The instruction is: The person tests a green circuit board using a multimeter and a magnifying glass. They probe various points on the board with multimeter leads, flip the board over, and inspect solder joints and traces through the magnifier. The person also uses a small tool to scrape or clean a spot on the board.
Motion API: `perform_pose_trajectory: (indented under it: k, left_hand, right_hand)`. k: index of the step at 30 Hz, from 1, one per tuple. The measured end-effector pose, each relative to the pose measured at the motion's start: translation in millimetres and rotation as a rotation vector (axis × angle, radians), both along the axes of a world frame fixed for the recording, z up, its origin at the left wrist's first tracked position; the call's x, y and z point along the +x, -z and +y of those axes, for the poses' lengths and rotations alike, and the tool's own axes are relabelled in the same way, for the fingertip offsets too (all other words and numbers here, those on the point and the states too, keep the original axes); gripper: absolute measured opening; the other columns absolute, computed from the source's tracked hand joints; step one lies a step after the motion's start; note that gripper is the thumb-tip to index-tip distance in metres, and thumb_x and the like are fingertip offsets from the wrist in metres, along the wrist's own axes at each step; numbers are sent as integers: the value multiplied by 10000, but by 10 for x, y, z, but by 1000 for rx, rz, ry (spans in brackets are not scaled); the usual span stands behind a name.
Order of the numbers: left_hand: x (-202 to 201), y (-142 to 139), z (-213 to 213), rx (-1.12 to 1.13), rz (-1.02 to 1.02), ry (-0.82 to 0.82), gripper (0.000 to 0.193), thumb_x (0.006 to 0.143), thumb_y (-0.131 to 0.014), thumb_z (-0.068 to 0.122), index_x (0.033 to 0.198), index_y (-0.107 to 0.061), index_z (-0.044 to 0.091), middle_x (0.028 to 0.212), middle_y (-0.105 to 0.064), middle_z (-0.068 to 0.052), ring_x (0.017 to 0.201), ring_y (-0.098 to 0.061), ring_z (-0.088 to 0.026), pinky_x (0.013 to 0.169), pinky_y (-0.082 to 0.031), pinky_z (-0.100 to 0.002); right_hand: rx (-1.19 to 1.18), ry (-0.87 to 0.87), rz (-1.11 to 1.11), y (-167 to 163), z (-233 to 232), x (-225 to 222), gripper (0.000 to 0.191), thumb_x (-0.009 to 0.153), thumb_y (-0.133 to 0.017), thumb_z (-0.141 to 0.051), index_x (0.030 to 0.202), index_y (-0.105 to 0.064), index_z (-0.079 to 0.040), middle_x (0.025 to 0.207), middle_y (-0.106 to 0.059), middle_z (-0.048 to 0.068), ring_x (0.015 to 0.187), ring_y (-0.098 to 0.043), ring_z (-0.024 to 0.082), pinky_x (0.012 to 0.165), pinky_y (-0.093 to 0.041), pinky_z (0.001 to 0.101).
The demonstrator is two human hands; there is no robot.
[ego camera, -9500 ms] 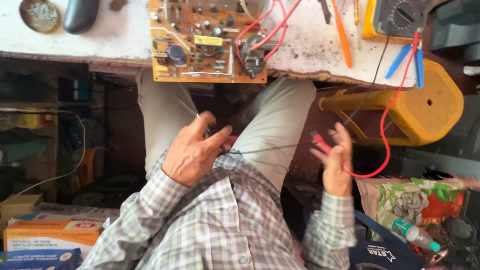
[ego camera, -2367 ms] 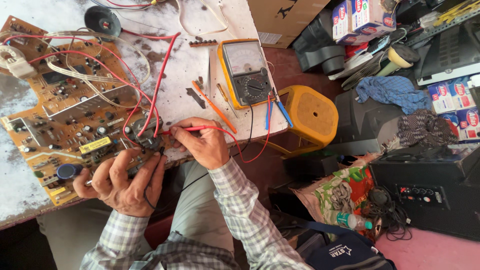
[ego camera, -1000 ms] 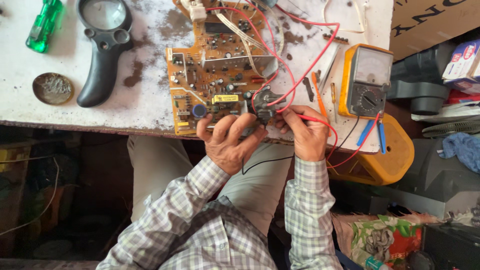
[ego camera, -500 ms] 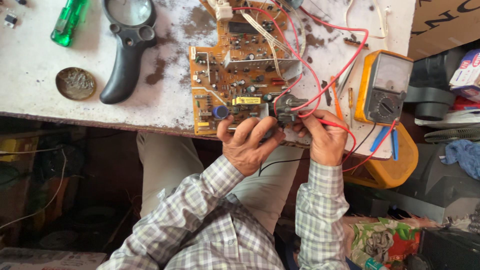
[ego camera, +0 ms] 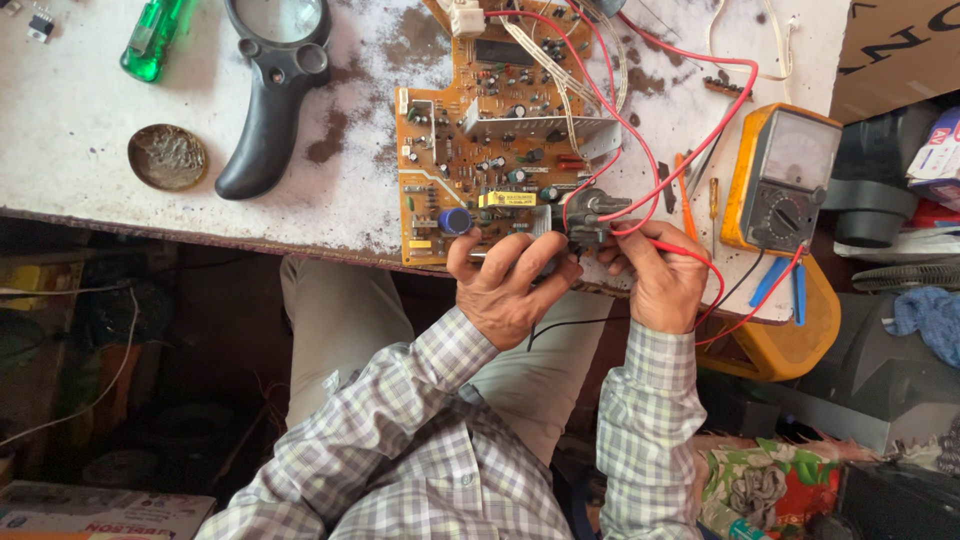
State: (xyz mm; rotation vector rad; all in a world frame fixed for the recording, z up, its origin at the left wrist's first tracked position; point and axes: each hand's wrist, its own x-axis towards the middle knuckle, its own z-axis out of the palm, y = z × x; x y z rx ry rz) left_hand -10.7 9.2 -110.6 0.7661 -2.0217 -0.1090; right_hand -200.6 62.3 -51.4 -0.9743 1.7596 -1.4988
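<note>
In the centre of the frame our left hand (ego camera: 510, 290) pinches the near edge of the orange circuit board (ego camera: 490, 150), and our right hand (ego camera: 660, 285) pinches a red probe (ego camera: 668, 246) against a grey part there. We judge the tip may slip and bridge two contacts, because the board overhangs the edge. The white table (ego camera: 80, 130) is stained; at right stands a yellow meter (ego camera: 780, 180), at upper left a black magnifier (ego camera: 270, 90). The room below is dark and cluttered.

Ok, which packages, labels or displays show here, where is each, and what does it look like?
Meter dial: pale window on the yellow multimeter, table's right end.
Cardboard box: brown, top right corner.
Flat carton: white and orange, bottom left.
Small box: white, red and blue, right edge.
</note>
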Motion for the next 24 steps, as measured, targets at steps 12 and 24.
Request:
perform_pose_trajectory:
  k: [12, 24]
  left_hand:
    - [2, -8, 0, -6, -2, -9, 176, 967, -716, 277, 1135, -740, 322, 1355, -557, 102, 1231, -478, -127, 1126, -230, -535]
    - [43, -75, -18, 8, -11, 10, 187, 955, -707, 276, 1132, -740, 325, 1352, -566, 94, 1227, -482, -135, 1132, -223, -533]
  right_hand:
    - [-1, -4, -12, 13, 9, -13, 149, 1002, -702, -103, 1026, -729, 42, 868, -729, 110, 732, -678, 160, 636, -505, 258]
    - [-6, 8, -15, 6, -2, 21, 150, 995, -710, -102, 1009, -727, 46, 862, -729, 118, 724, -678, 162, 638, -508, 260]
